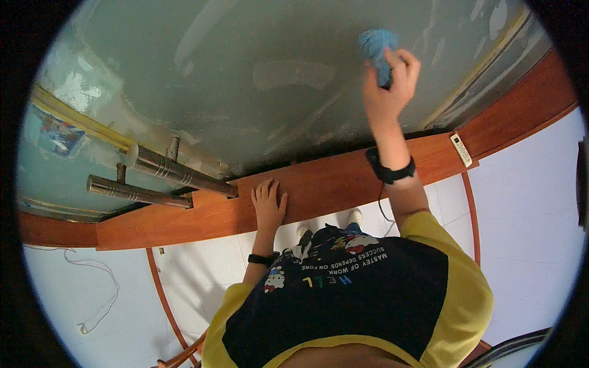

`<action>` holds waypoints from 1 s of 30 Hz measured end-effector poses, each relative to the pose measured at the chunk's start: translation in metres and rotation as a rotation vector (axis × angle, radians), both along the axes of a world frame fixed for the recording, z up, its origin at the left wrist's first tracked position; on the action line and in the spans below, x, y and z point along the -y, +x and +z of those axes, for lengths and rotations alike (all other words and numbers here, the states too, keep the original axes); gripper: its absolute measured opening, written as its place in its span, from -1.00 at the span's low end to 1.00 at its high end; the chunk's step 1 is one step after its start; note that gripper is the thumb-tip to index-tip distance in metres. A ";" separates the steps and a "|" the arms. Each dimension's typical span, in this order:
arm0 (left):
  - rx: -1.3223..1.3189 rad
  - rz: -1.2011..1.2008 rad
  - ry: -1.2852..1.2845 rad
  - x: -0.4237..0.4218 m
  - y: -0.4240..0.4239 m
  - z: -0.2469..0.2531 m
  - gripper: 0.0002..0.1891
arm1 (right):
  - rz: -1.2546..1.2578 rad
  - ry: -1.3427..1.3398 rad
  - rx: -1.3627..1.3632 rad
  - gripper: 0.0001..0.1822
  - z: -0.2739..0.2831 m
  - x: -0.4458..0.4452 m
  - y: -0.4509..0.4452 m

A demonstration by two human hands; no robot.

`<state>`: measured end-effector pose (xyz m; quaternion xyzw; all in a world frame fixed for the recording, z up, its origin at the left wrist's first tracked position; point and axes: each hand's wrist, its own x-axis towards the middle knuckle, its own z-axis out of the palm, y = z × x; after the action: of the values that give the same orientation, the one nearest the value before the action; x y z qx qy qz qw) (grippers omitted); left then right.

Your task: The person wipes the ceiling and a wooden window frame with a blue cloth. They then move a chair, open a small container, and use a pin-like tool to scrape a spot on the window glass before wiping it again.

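Note:
My right hand [391, 85] grips a light blue cloth [378, 46], bunched up, against a large glass pane [294, 110] at the upper right. Something dark shows at the cloth's lower end. My left hand [268, 202] lies with its fingers spread on the reddish-brown wooden board [331, 175] below the glass, and holds nothing. To its left, a thick metal door handle [184, 172] and a second metal handle [138, 193] stand out from the glass. Black bands are around both wrists.
A white power strip [461, 150] is fixed at the board's right part. A thin cable [117, 287] hangs along the white wall at the lower left. Yellow strips [83, 119] edge the glass. Pale floor tiles [211, 262] lie below the board, and a wooden piece [184, 354] shows at the bottom.

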<state>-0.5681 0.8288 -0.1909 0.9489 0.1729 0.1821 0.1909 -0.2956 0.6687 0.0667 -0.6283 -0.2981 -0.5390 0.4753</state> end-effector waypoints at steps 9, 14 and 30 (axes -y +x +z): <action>-0.115 0.006 0.001 0.008 -0.002 0.010 -0.45 | 0.130 -0.277 -0.005 -0.67 -0.103 -0.071 -0.054; -0.088 -0.008 0.005 0.005 -0.003 0.007 -0.45 | 0.112 -0.397 -0.086 -0.59 -0.102 -0.080 -0.072; -0.102 -0.004 -0.088 -0.002 0.002 0.009 -0.48 | -0.026 -0.195 -0.073 -0.75 -0.124 -0.056 -0.057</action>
<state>-0.5657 0.8312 -0.1823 0.9480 0.1886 0.1253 0.2239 -0.3527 0.7243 -0.0570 -0.6945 -0.3234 -0.4904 0.4154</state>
